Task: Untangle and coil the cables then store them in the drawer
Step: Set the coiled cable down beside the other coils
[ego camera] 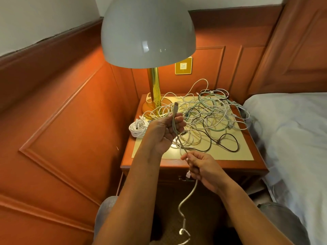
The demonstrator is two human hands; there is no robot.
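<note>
A tangle of white, pale green and black cables (208,117) covers the top of the wooden nightstand (177,165). My left hand (166,131) grips a grey-white cable (190,193) just below its USB plug, which sticks up above the fingers. That cable runs down to my right hand (201,167), which pinches it in front of the nightstand's front edge; the rest dangles toward the floor. A coiled white cable (138,128) lies at the nightstand's left edge. The drawer front (184,179) below the top is mostly hidden by my arms.
A lamp with a grey dome shade (148,30) and brass base (155,106) stands at the back left of the nightstand. Orange wood panelling lines the wall to the left and behind. A bed with a pale sheet (292,131) lies to the right.
</note>
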